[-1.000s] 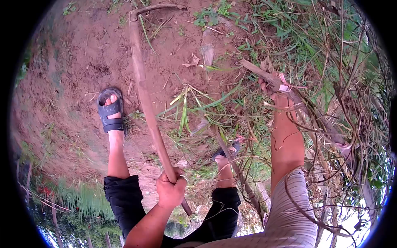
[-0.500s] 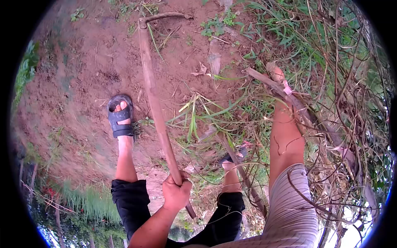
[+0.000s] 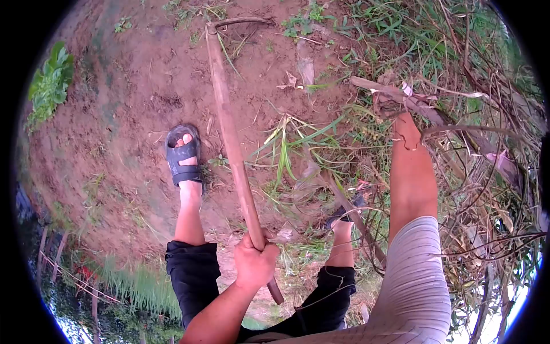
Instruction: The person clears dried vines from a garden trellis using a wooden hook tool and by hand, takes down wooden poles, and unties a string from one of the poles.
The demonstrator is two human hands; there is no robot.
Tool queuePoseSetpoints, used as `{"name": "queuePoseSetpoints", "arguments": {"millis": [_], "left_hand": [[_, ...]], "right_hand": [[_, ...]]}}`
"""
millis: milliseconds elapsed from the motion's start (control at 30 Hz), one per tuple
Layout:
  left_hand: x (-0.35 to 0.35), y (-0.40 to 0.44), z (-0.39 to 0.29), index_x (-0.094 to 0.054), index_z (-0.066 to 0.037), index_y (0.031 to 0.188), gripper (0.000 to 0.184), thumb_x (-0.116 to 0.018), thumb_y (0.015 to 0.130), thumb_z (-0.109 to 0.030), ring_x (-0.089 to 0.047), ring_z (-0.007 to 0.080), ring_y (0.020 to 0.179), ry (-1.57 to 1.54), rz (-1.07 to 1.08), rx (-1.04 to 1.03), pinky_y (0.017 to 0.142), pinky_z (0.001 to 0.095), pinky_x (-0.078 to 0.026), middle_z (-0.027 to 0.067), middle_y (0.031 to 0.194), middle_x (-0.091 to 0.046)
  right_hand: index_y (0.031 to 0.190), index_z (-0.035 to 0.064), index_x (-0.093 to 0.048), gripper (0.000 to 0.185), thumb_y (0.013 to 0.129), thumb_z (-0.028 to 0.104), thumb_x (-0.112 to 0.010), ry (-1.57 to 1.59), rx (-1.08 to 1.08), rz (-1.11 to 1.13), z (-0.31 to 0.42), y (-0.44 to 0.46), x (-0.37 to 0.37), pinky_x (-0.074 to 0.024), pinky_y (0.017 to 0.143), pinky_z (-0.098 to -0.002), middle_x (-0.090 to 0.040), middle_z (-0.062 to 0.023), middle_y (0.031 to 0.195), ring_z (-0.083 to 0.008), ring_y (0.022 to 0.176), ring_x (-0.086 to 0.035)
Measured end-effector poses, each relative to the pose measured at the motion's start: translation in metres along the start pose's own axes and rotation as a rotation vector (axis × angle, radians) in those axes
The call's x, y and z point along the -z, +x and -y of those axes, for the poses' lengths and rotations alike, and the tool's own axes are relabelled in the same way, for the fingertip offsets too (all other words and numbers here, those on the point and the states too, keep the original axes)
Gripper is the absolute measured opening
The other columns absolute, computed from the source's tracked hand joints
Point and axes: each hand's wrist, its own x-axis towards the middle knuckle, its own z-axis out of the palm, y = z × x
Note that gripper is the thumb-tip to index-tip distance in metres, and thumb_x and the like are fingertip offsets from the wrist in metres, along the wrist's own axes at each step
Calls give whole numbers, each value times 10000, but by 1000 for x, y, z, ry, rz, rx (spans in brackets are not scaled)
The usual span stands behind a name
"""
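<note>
My left hand [image 3: 256, 262] is closed around the lower part of a hoe's wooden handle [image 3: 232, 140]. The hoe stands out ahead of me, its thin, curved metal blade [image 3: 243, 20] at the far end pointing right. On the right, my right forearm [image 3: 409, 172], in a pale striped sleeve, reaches into dry vines. My right hand [image 3: 395, 108] is mostly hidden beside a wooden pole [image 3: 381, 90] with a light-coloured tie on it. Its fingers cannot be made out, nor whether it grips anything.
Tangled vines [image 3: 487, 200] fill the right side, with another pole [image 3: 358, 221] near my right foot. My sandalled left foot [image 3: 183, 152] stands on bare reddish soil [image 3: 132, 126]. Cut grass blades [image 3: 285, 143] lie between. A leafy plant [image 3: 51, 80] grows far left.
The view has shifted, so the ground and hoe appear farther right. My right hand has drawn back slightly toward me, and the vines around it have shifted. My left hand keeps its hold on the hoe.
</note>
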Motion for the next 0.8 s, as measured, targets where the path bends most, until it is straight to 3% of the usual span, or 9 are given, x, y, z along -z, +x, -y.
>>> {"name": "queuePoseSetpoints", "arguments": {"millis": [167, 267, 367, 400, 533, 667, 700, 800], "left_hand": [[-10, -4, -10, -616, -22, 853, 115, -603, 745, 14, -509, 71, 591, -50, 21, 41, 527, 255, -418, -7, 665, -551], [-14, -2, -23, -604, -15, 858, 119, -596, 743, 13, -511, 82, 579, -89, 20, -23, 519, 258, -418, 0, 670, -553], [-16, -1, -33, -587, -12, 879, 137, -586, 744, 12, -514, 92, 574, -144, 71, -15, 513, 261, -418, 9, 679, -549], [-16, -2, -36, -582, -15, 883, 141, -580, 746, 16, -516, 91, 576, -127, 71, -10, 511, 264, -421, 12, 682, -547], [-14, -2, -39, -576, -19, 881, 132, -559, 759, 28, -521, 89, 564, -106, 71, 17, 494, 269, -425, 14, 683, -545], [-4, 4, -30, -573, -18, 880, 124, -549, 770, 34, -520, 89, 540, -118, 62, 11, 474, 270, -421, 16, 682, -548], [-2, 2, -35, -574, -20, 878, 119, -553, 773, 32, -515, 82, 543, -159, 76, 31, 473, 267, -416, 12, 683, -545], [-4, -1, -45, -578, -23, 873, 112, -560, 776, 31, -509, 72, 545, -213, 92, 57, 466, 260, -406, 5, 684, -540]], "right_hand": [[1196, 27, -572, 287, 981, 200, -492, 186, -80, -54, -17, -71, 36, -560, 695, -444, -628, -134, 1018, -258, 908, -636], [1189, 26, -576, 281, 985, 200, -489, 302, -110, -87, 9, -124, 74, -563, 684, -444, -633, -130, 1005, -254, 896, -640], [1181, 25, -580, 276, 989, 200, -485, 254, -192, -148, 15, -165, 108, -567, 674, -445, -639, -126, 993, -251, 885, -644], [1130, 40, -595, 240, 988, 189, -472, 164, -225, -175, 6, -165, 114, -542, 591, -403, -638, -118, 920, -241, 790, -638], [1001, 67, -590, 195, 982, 168, -425, 269, -225, -315, -33, -156, 105, -436, 469, -342, -625, -103, 879, -214, 644, -584], [893, 72, -562, 160, 960, 151, -441, 395, -491, 32, -75, -175, 69, -411, 424, -311, -607, -107, 818, -204, 590, -557], [892, 79, -557, 150, 957, 159, -448, 637, -559, -24, -102, -170, 67, -396, 416, -289, -579, -85, 775, -190, 565, -525], [910, 94, -571, 171, 967, 190, -442, 450, -552, 6, -63, -219, 78, -373, 408, -270, -550, -59, 733, -169, 554, -503]]}}
